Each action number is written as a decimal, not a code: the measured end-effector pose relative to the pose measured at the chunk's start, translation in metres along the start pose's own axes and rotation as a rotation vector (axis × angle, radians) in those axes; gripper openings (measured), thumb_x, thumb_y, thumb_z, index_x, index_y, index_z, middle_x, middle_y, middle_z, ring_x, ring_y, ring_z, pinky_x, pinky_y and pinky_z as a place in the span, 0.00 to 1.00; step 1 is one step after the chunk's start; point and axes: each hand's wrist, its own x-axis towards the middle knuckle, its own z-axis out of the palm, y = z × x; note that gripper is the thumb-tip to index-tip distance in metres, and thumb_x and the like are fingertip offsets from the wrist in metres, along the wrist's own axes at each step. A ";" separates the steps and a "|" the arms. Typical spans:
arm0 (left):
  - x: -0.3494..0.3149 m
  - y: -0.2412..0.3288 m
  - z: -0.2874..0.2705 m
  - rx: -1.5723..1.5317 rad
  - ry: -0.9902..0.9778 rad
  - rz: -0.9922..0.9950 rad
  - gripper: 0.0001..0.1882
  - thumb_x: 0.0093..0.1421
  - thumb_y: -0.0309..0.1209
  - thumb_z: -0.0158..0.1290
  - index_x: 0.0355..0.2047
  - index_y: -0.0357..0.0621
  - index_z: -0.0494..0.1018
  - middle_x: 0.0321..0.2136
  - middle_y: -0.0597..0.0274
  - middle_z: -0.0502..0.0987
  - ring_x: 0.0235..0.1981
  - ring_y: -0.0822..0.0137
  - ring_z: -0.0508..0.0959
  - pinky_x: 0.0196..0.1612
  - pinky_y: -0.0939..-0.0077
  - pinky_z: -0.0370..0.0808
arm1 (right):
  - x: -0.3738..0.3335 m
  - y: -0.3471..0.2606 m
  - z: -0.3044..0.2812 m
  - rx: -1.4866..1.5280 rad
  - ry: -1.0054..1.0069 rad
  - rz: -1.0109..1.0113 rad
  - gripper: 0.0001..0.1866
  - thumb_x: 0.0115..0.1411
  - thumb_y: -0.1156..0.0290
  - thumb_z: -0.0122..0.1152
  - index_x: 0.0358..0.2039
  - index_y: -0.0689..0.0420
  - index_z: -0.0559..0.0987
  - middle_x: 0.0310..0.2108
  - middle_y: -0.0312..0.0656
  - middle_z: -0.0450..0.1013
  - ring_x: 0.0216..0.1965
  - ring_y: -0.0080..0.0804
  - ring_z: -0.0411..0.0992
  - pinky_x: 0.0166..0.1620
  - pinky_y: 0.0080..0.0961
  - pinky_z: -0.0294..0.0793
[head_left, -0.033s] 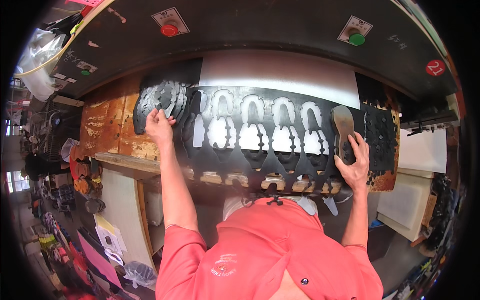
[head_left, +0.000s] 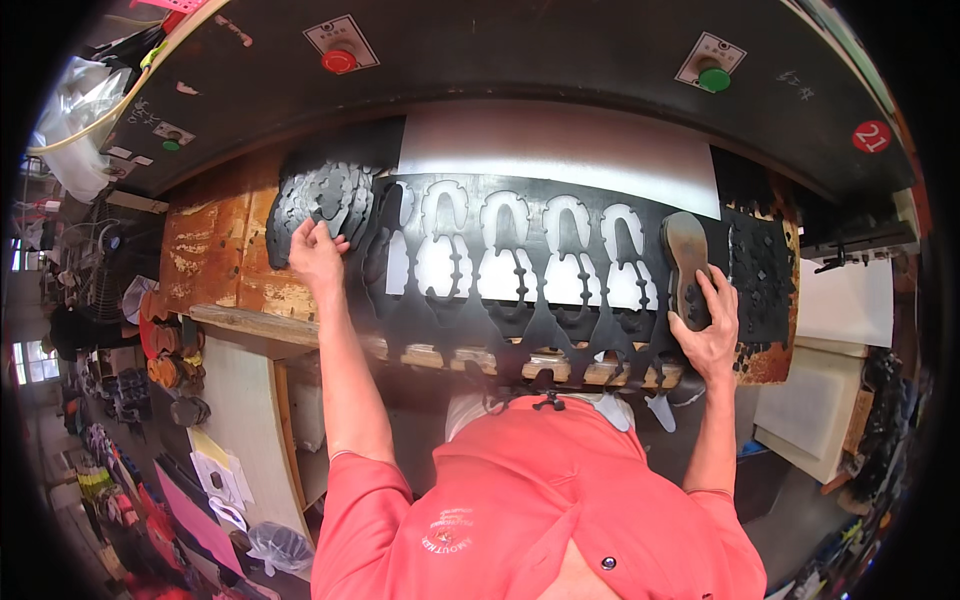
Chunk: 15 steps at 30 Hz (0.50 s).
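Note:
My left hand (head_left: 317, 255) is at the near edge of a pile of dark U-shaped cut pieces (head_left: 325, 190), its fingers slightly bent and apart, with the tips by the top piece. My right hand (head_left: 708, 325) grips the near end of a sole-shaped cutting die (head_left: 686, 255), thumb on the near left and fingers along the right edge. The die stands on the right part of a black sheet (head_left: 480, 330). Rows of U-shaped holes run across this sheet, and its cut near edge hangs over the table front toward my body.
A pale board (head_left: 560, 140) shows under the sheet and through its holes. Beyond stands a dark machine beam (head_left: 520, 60) with a red button (head_left: 339, 61) and a green button (head_left: 713, 78). Dark scrap (head_left: 755, 270) lies right of the die. Worn brown tabletop (head_left: 215, 260) extends leftward.
My left hand has shifted very slightly toward me and to the left, beside the pile. My right hand and the die have not visibly moved.

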 end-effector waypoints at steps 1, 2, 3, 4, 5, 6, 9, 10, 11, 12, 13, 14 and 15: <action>0.000 -0.001 -0.005 0.085 -0.008 0.039 0.19 0.72 0.29 0.58 0.58 0.29 0.75 0.41 0.50 0.84 0.32 0.65 0.86 0.32 0.75 0.84 | 0.001 0.000 0.000 0.001 -0.004 -0.003 0.37 0.46 0.72 0.76 0.61 0.63 0.79 0.66 0.55 0.70 0.63 0.58 0.70 0.65 0.47 0.72; -0.001 -0.003 -0.010 0.177 -0.012 0.101 0.18 0.71 0.30 0.59 0.57 0.31 0.76 0.41 0.51 0.85 0.34 0.64 0.86 0.34 0.73 0.84 | 0.001 -0.002 -0.001 0.010 -0.004 0.004 0.37 0.46 0.72 0.76 0.61 0.63 0.79 0.66 0.54 0.70 0.63 0.58 0.70 0.65 0.47 0.72; -0.003 -0.004 -0.012 0.267 0.012 0.156 0.18 0.71 0.30 0.59 0.56 0.32 0.77 0.41 0.51 0.85 0.36 0.63 0.86 0.36 0.70 0.84 | 0.002 -0.002 -0.001 0.007 -0.009 -0.002 0.37 0.46 0.72 0.76 0.60 0.63 0.79 0.66 0.55 0.70 0.62 0.58 0.70 0.65 0.47 0.72; -0.004 -0.004 -0.015 0.335 0.025 0.179 0.18 0.70 0.31 0.60 0.56 0.34 0.78 0.41 0.52 0.85 0.38 0.62 0.86 0.39 0.68 0.84 | 0.002 -0.004 -0.002 0.011 -0.010 0.004 0.37 0.46 0.72 0.76 0.60 0.63 0.79 0.66 0.55 0.70 0.62 0.58 0.70 0.65 0.47 0.71; -0.007 -0.004 -0.016 0.230 0.013 0.108 0.16 0.68 0.32 0.62 0.53 0.38 0.81 0.43 0.53 0.84 0.44 0.58 0.85 0.46 0.63 0.82 | 0.003 -0.005 -0.002 0.016 -0.008 0.010 0.37 0.46 0.72 0.76 0.60 0.63 0.79 0.66 0.55 0.70 0.62 0.58 0.70 0.65 0.47 0.71; -0.009 -0.002 -0.016 0.373 0.071 0.244 0.16 0.67 0.31 0.62 0.53 0.38 0.81 0.44 0.52 0.84 0.45 0.58 0.84 0.47 0.63 0.81 | 0.003 -0.006 -0.002 0.022 -0.013 0.016 0.37 0.46 0.72 0.76 0.60 0.63 0.79 0.66 0.55 0.70 0.62 0.58 0.70 0.65 0.47 0.71; -0.018 0.014 -0.011 0.623 0.149 0.547 0.12 0.66 0.29 0.63 0.49 0.38 0.83 0.48 0.51 0.81 0.48 0.54 0.82 0.51 0.63 0.80 | 0.003 -0.005 -0.004 -0.002 -0.012 0.030 0.36 0.46 0.70 0.76 0.58 0.64 0.80 0.65 0.55 0.71 0.61 0.58 0.71 0.65 0.47 0.71; -0.024 0.022 -0.006 0.637 0.152 0.716 0.12 0.68 0.28 0.62 0.50 0.38 0.83 0.49 0.50 0.81 0.51 0.53 0.81 0.53 0.63 0.79 | 0.003 -0.004 -0.003 0.001 -0.001 0.022 0.37 0.46 0.68 0.77 0.58 0.64 0.80 0.64 0.56 0.71 0.61 0.59 0.71 0.65 0.47 0.71; -0.034 0.028 0.001 0.499 0.033 0.673 0.13 0.68 0.28 0.61 0.52 0.37 0.82 0.51 0.49 0.81 0.53 0.52 0.81 0.56 0.62 0.78 | 0.003 -0.003 -0.004 0.013 0.003 -0.004 0.37 0.46 0.67 0.77 0.58 0.64 0.80 0.64 0.57 0.71 0.61 0.59 0.71 0.64 0.47 0.71; -0.046 0.034 0.011 0.346 -0.094 0.544 0.15 0.69 0.28 0.61 0.54 0.37 0.82 0.53 0.48 0.81 0.55 0.51 0.80 0.58 0.60 0.77 | 0.003 -0.001 -0.004 0.035 0.011 -0.009 0.38 0.45 0.67 0.77 0.59 0.64 0.80 0.64 0.57 0.71 0.61 0.59 0.71 0.64 0.47 0.71; -0.063 0.037 0.021 0.352 -0.234 0.577 0.16 0.70 0.29 0.61 0.56 0.37 0.81 0.54 0.47 0.80 0.58 0.51 0.79 0.60 0.59 0.76 | 0.002 0.001 -0.003 0.025 0.005 -0.005 0.38 0.45 0.66 0.78 0.59 0.64 0.80 0.64 0.58 0.71 0.61 0.60 0.71 0.64 0.47 0.72; -0.082 0.040 0.034 0.294 -0.384 0.657 0.18 0.70 0.29 0.61 0.58 0.37 0.80 0.56 0.46 0.80 0.60 0.50 0.78 0.63 0.58 0.75 | 0.002 0.002 -0.002 0.032 0.009 -0.002 0.38 0.45 0.66 0.78 0.59 0.64 0.80 0.64 0.58 0.71 0.61 0.60 0.71 0.64 0.47 0.72; -0.099 0.043 0.047 0.428 -0.458 0.784 0.21 0.69 0.29 0.61 0.61 0.38 0.78 0.60 0.45 0.79 0.63 0.48 0.77 0.67 0.58 0.72 | 0.001 0.002 -0.002 0.036 0.014 0.002 0.39 0.44 0.66 0.79 0.59 0.64 0.80 0.64 0.59 0.71 0.61 0.60 0.71 0.64 0.47 0.73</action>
